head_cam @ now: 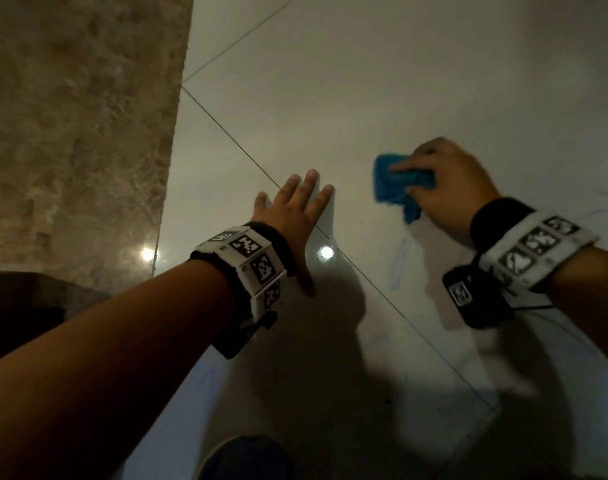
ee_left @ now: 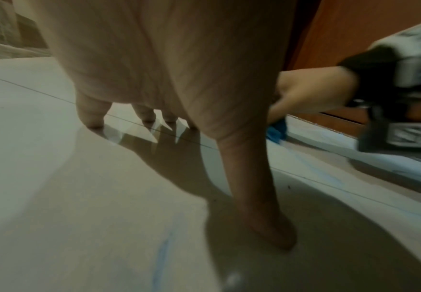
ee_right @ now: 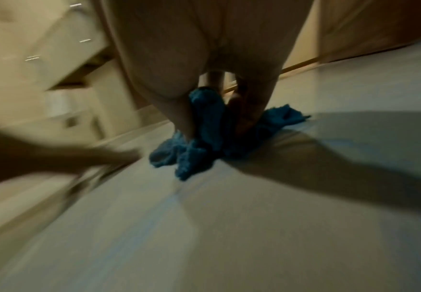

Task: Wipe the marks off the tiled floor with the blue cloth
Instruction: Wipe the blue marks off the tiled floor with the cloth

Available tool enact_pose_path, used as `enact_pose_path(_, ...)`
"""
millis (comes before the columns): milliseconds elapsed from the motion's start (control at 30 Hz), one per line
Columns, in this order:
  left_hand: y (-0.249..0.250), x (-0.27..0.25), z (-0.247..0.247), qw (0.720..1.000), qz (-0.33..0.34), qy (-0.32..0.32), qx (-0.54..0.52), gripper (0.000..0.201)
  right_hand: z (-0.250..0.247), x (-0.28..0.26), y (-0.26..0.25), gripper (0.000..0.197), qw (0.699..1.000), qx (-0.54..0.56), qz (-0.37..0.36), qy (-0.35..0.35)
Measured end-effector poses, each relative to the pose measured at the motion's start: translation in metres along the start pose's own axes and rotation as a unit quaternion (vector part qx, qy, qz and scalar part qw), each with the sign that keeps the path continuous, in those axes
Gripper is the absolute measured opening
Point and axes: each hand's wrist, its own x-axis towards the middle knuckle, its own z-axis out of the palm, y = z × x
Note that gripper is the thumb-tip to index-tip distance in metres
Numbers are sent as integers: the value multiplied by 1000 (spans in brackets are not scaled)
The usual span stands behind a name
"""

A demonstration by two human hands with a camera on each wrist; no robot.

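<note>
while bunched on the floor (head_cam: 330,81), blue cloth (head_cam: 390,183) under right hand (head_cam: 451,181)

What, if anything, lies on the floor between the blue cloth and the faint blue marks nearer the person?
Nothing visible. The right hand grips the blue cloth on the tiled floor; the blue mark lies across bare tile. The left hand rests flat off to the side.

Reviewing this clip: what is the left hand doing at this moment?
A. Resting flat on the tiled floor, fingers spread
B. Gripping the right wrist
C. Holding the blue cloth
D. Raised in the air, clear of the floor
A: the left hand lies flat with spread fingers on the tiled floor, while the right hand grips the blue cloth.
</note>
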Motion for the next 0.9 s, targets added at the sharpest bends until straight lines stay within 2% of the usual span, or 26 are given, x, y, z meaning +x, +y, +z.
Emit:
enact_pose_path(67,0,1,1,1000,-2,-2,-3,151,-5,12,10,34,995,9,77,65)
enact_pose_path(100,1,1,2,1000,-2,-3,-3,151,-1,11,8,31,993,-4,89,78)
enact_pose_path(167,1,2,1,1000,-1,-1,-1,150,12,-3,-9,26,996,-36,40,67)
enact_pose_path(233,1,1,1,1000,0,-2,1,149,23,-21,-26,24,996,-68,-61,-8)
enact_pose_path(300,0,1,1,1000,0,0,2,149,20,-24,-27,25,987,-82,-122,-71)
enact_pose_path(333,0,1,1,1000,0,0,1,150,14,-18,-20,26,989,-70,-114,-61)
enact_pose_path(433,0,0,1,1000,-1,-2,0,150,-5,3,4,29,999,-21,31,38)
enact_pose_path(467,1,0,0,1000,-1,-3,1,150,-5,3,4,30,997,-21,58,52)
enact_pose_path(500,1,0,0,1000,-1,-3,2,150,-2,-2,-1,31,997,-21,55,44)
enact_pose_path(567,1,0,0,1000,-1,-2,2,150,11,-24,-23,34,999,-23,-18,-25)
enact_pose_path(633,1,0,1,1000,-4,-3,3,150,22,-49,-46,34,987,-48,-96,-121)
enact_pose_path(700,1,0,1,1000,-5,-3,5,150,20,-54,-50,34,975,-62,-123,-176)
enact_pose_path(733,1,0,1,1000,-4,-2,5,150,14,-46,-45,34,977,-49,-116,-172)
enact_pose_path(800,0,-1,1,1000,-1,-1,3,150,1,-24,-23,35,992,-31,-67,-101)
enact_pose_path(900,1,0,1,1000,-3,-5,2,151,-19,-1,14,32,996,-51,72,26)
